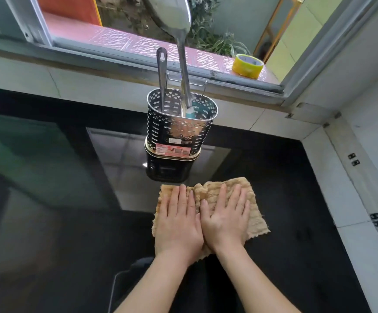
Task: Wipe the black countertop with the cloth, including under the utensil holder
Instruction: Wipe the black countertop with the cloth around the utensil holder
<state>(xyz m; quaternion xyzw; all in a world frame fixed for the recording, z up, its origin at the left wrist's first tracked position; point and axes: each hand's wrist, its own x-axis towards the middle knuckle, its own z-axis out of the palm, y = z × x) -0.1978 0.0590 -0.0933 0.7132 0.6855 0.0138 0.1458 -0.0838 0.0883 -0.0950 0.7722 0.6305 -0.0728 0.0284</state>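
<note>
Head view: your left hand (179, 224) and right hand (225, 219) lie side by side, palms down, on a tan cloth (254, 213) spread over the glossy black desk (70, 222). The fingers (176, 199) of both hands are stretched out flat and close together; they press on the cloth and grip nothing. The two thumbs meet near the middle of the cloth, whose frayed edges show to the left of your left hand and to the right of your right hand. Just beyond the cloth's far edge, apart from it, stands the perforated metal utensil holder (179, 129), upright on the desk, with a red label (172, 150) low on its front wall. A large ladle (174, 16) and a slimmer metal handle (161, 73) rise out of the holder, and something teal sits low inside its right-hand part. Behind the holder runs a pale tiled ledge (93, 86) under an open window, and a roll of yellow tape (247, 66) rests on the pink sill (115, 39) outside. White tiles (353, 222) border the desk on your right.
</note>
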